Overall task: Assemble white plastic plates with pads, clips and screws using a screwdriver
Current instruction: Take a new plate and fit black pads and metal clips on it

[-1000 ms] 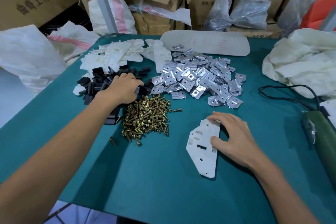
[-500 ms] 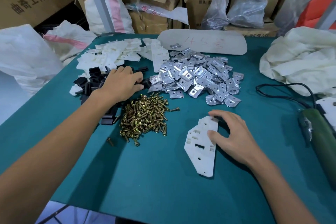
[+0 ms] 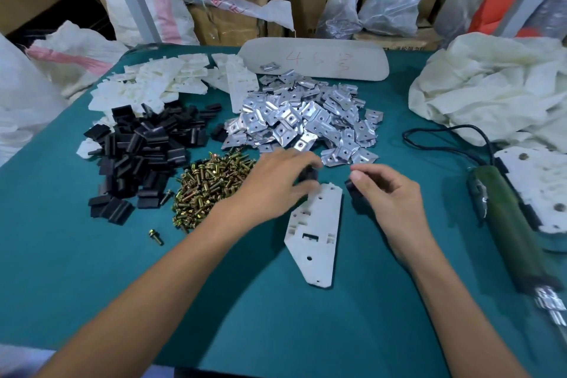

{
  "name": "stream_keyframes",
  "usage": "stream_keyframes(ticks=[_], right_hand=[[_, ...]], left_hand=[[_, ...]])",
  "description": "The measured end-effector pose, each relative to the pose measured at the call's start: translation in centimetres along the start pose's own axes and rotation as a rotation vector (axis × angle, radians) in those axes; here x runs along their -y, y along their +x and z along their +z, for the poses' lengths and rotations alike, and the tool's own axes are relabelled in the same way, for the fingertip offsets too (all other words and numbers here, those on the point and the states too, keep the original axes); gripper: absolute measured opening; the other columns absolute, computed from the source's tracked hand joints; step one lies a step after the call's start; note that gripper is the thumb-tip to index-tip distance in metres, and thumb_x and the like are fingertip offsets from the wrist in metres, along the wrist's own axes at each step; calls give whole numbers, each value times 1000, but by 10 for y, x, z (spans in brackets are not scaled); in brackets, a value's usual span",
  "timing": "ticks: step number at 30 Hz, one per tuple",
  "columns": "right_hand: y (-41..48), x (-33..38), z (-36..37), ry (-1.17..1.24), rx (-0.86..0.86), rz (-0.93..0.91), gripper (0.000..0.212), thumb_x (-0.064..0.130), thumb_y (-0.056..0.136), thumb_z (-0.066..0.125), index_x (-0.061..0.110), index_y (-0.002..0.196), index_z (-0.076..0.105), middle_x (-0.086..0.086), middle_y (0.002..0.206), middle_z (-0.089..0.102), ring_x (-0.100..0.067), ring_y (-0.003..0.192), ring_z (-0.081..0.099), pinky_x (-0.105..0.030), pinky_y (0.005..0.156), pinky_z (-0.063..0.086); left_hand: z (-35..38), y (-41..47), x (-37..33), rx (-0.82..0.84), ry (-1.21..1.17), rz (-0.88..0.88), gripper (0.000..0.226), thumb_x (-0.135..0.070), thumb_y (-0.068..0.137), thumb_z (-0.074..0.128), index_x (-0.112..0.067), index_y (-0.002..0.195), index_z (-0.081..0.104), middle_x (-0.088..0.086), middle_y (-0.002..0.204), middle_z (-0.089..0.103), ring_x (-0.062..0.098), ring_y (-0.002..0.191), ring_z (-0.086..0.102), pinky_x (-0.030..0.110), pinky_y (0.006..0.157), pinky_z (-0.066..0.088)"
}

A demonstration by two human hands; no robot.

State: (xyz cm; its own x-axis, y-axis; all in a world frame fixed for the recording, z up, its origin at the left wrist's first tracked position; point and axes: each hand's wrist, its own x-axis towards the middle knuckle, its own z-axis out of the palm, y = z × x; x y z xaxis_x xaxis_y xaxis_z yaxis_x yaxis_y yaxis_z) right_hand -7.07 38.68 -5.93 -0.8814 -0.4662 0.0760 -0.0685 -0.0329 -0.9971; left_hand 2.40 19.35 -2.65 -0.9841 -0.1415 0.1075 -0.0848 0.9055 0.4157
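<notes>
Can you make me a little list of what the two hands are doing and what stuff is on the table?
Left hand: pinches one black plastic pad by the plate's top end, blurred
Right hand: grips a second black plastic pad
Plate: flat white plastic plate on the teal table, between the hands
Piles: heap of black pads, heap of brass screws, heap of silver metal clips
Tool: green electric screwdriver lying untouched at the right

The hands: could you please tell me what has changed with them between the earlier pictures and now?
The left hand left the pile of black pads and moved right to the far end of the white plate, now holding a black pad. The right hand lifted off the plate and pinches a second black pad. The plate, screws and clips stayed put.
</notes>
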Motion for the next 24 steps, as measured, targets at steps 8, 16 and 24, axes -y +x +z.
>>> stream_keyframes(ticks=[8,16,24], right_hand=[[5,-2,-6,143,-16,162,27,-2,82,81,15,100,73,5,89,75,-12,77,73,-25,74,61],[3,-2,-6,114,-46,189,34,-4,93,63,25,97,81,5,91,76,-10,79,71,-23,75,60],[2,-3,4,92,87,270,16,9,103,56,15,108,71,-7,85,78,-20,70,66,-32,64,56]], left_hand=[[33,-32,-28,-92,118,-328,77,-83,82,39,-18,119,58,3,116,50,24,114,43,36,95,39],[43,-30,-26,-152,-588,-411,52,-54,74,81,-34,100,41,-20,97,53,9,90,55,30,76,49],[56,-30,-21,-228,-1048,-338,37,-38,82,77,-36,96,42,-5,87,74,21,74,73,39,62,60]])
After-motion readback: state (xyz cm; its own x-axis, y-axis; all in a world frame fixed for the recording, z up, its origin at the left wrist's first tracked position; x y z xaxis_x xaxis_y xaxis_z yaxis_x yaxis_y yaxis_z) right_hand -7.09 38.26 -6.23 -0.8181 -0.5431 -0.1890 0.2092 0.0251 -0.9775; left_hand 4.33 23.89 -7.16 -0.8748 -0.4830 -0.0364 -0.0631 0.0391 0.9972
